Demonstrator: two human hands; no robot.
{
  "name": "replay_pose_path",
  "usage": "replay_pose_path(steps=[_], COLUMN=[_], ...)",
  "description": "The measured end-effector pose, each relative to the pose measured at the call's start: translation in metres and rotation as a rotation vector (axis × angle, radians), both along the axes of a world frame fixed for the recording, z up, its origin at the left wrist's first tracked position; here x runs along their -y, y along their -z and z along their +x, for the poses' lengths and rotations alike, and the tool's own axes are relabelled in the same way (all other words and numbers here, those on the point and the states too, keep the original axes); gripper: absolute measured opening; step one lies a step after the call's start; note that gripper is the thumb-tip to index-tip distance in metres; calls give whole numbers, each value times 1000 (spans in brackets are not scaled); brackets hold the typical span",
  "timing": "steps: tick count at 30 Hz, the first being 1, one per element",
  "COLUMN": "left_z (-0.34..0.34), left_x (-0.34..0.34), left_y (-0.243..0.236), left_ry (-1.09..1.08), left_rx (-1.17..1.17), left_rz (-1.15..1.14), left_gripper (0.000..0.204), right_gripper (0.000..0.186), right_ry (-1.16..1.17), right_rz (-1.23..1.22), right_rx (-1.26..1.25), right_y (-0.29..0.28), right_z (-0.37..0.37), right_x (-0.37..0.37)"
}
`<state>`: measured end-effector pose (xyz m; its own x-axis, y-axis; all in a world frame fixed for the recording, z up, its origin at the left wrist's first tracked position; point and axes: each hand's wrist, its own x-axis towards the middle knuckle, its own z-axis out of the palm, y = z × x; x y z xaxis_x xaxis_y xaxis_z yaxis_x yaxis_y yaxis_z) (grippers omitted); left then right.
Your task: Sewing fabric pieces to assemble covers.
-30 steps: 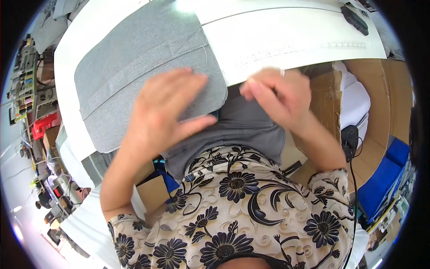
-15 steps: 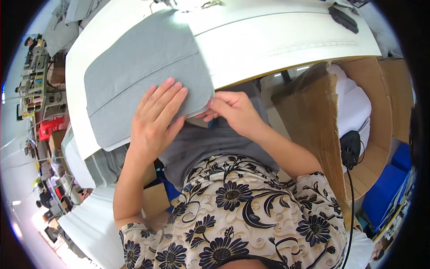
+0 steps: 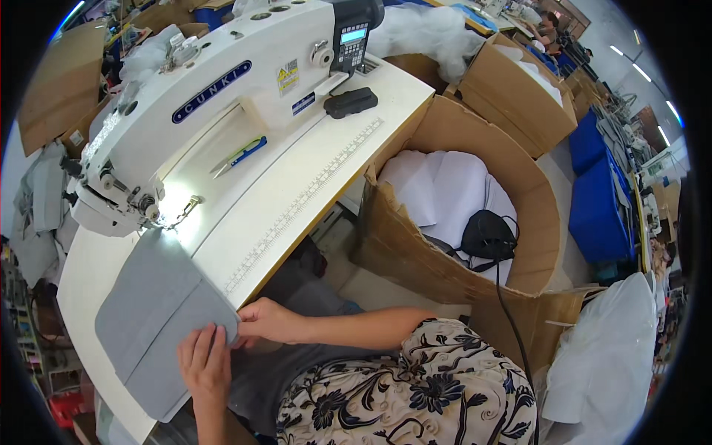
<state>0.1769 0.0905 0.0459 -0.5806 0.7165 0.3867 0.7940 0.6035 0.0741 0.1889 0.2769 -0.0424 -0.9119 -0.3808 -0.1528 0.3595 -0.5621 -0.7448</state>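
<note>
A grey fabric panel (image 3: 148, 297) with rounded corners and a stitched seam across it lies on the white sewing table (image 3: 245, 222). Its far edge reaches under the needle area of a white industrial sewing machine (image 3: 133, 163), where a lamp shines brightly. My left hand (image 3: 204, 363) rests on the panel's near part with its fingers laid out on the cloth. At the corner nearest the table edge, my right hand (image 3: 271, 322) pinches the panel's rim between thumb and fingers; part of those fingers is hidden.
Green-and-blue-handled thread snips (image 3: 241, 156) and a dark oblong object (image 3: 351, 102) lie on the table. Right of it stands a cardboard box (image 3: 534, 208) with white pieces and a black corded device (image 3: 487, 236). Blue bins (image 3: 601, 208) and a white plastic bag (image 3: 604, 348) are farther right.
My view has swung to the right and up, bringing the sewing machine and more of the room in. Both hands keep their places on the grey panel.
</note>
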Motion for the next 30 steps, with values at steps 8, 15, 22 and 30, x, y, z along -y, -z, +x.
replay_pose_path(steps=[8, 15, 22, 30], left_z=[-9, -3, -7, -12], left_x=[-24, -19, -28, -27], left_y=[-11, -19, -16, -2], left_ry=[-30, -166, -24, 80], left_rx=[58, 248, 80, -1], left_rz=[42, 233, 123, 102], left_gripper=[38, 24, 25, 32], right_gripper=[20, 22, 25, 25], right_ry=[207, 185, 162, 136], right_rz=[121, 44, 89, 98], right_rx=[46, 40, -33, -63], right_y=[-24, -14, -14, -8], right_z=[3, 4, 6, 5], right_x=[-20, -16, -17, -20])
